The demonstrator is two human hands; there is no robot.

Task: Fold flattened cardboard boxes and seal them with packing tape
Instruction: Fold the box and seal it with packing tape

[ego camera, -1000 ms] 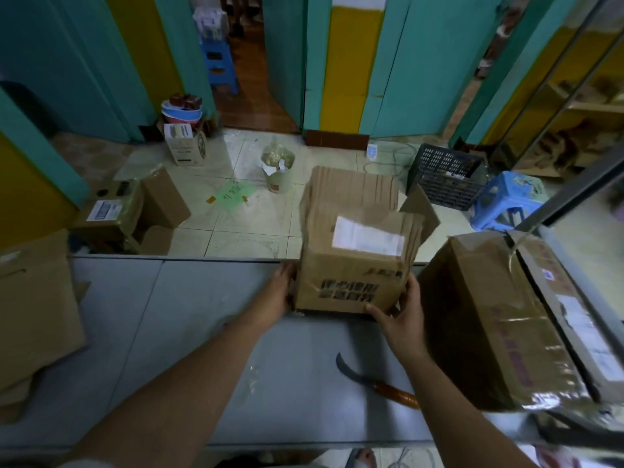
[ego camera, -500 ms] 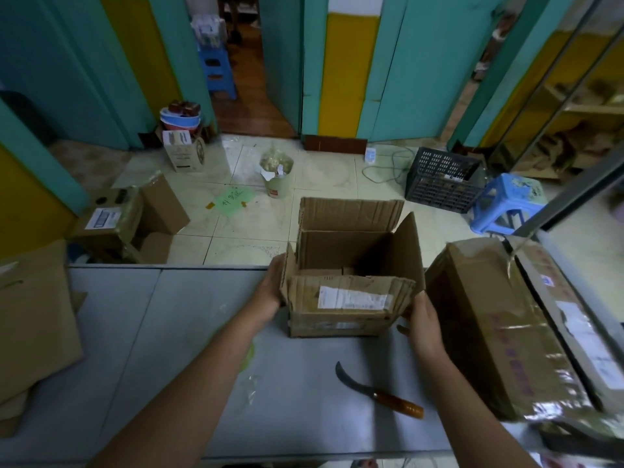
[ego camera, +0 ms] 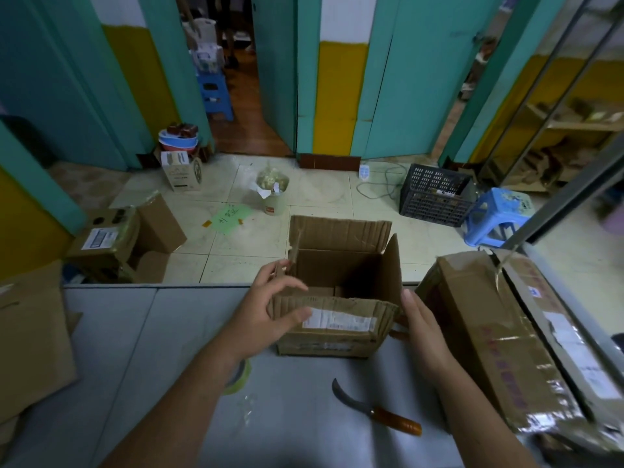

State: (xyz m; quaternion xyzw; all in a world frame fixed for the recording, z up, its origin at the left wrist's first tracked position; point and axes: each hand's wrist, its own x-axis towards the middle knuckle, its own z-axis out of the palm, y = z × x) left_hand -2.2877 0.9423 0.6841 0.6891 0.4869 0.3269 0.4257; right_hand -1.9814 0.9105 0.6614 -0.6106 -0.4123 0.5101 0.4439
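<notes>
An open cardboard box point(ego camera: 341, 336) stands upright on the grey table point(ego camera: 162, 339), its four top flaps unfolded. The near flap carries a white label and leans outward toward me. My left hand point(ego camera: 266, 309) is at the box's near left corner, thumb on the outer face of the near flap and fingers curled over its top edge and against the left flap. My right hand point(ego camera: 422, 329) lies with straight fingers against the box's right near corner. A roll of clear packing tape point(ego camera: 241, 378) peeks out from under my left forearm.
A curved knife point(ego camera: 374, 410) with a wooden handle lies on the table in front of the box. A large taped carton point(ego camera: 489, 352) lies at the right, and flattened cardboard point(ego camera: 30, 339) at the left. Beyond the table's far edge are floor boxes, a crate and a blue stool.
The box went from tipped, bottom toward me, to upright with its opening up. My left hand moved from its left side to the near left corner flap.
</notes>
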